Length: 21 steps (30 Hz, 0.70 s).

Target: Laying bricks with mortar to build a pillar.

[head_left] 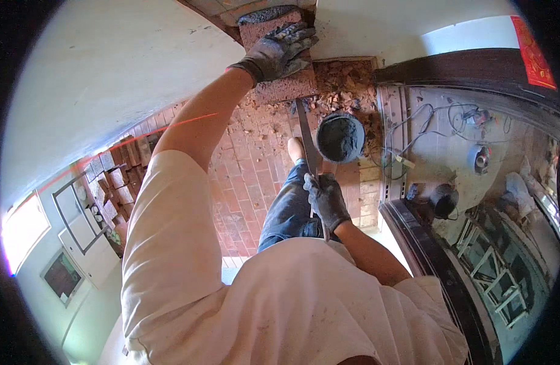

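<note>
My left hand [278,53], in a dark dirty work glove, lies with outstretched fingers across the reddish-brown brickwork [286,90] at the top. Grey wet mortar [266,14] covers the far end of that brickwork. Close to my body, my right hand [326,199], also gloved, is closed around a long flat metal tool with a narrow dark blade [306,134]. Its blade points away from me, and its tip is near the foot of the brickwork. Right of the blade stands a round black bucket [340,137] with grey mortar inside.
Brick rubble [347,82] litters the paved brick floor [246,182]. A stack of bricks [118,182] stands at left, beside a pale wall [128,73]. On the right, past a dark door frame [426,255], are a cable [429,115], another bucket [444,201] and a ladder-like metal frame [490,267].
</note>
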### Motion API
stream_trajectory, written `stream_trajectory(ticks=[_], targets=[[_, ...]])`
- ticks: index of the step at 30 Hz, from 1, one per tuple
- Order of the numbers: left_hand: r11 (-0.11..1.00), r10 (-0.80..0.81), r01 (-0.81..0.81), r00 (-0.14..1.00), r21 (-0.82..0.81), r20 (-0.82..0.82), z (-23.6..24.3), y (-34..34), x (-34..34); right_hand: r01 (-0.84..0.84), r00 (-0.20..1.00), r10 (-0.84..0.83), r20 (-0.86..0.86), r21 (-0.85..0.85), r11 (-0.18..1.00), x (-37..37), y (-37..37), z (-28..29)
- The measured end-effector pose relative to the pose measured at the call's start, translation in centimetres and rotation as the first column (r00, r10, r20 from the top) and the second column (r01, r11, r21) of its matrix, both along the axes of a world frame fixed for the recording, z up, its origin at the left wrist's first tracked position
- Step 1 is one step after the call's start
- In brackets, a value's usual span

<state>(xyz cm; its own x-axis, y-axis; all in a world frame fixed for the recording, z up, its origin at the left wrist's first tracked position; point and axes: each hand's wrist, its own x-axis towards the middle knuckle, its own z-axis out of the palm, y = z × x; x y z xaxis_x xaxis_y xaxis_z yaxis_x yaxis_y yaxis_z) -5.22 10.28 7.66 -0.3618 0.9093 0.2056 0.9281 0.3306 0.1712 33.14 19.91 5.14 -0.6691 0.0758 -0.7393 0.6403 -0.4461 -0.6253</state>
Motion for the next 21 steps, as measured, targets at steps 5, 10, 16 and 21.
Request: stream_trajectory(ticks=[5, 10, 16, 21], targets=[[0.999, 0.015, -0.016, 1.000, 0.043, 0.022, -0.1, -0.1, -0.4, -0.239, 0.953, 0.301, -0.045, 0.499, 0.833, 1.3, -0.1, -1.2], [0.996, 0.015, -0.021, 0.997, 0.082, 0.075, 0.1, -0.2, -0.2, -0.146, 0.986, 0.165, -0.041, 0.285, 0.947, 1.4, 0.0, -3.4], [0.995, -0.007, -0.005, 0.993, 0.101, 0.119, 0.7, -0.2, -0.4, 0.027, 0.998, -0.021, 0.057, -0.100, 0.995, 1.7, 0.7, -4.2], [0.996, 0.012, -0.025, 0.988, 0.082, 0.157, 1.3, 0.2, -0.2, 0.113, 0.986, -0.123, -0.109, -0.095, 0.989, 1.1, 0.2, -3.1]])
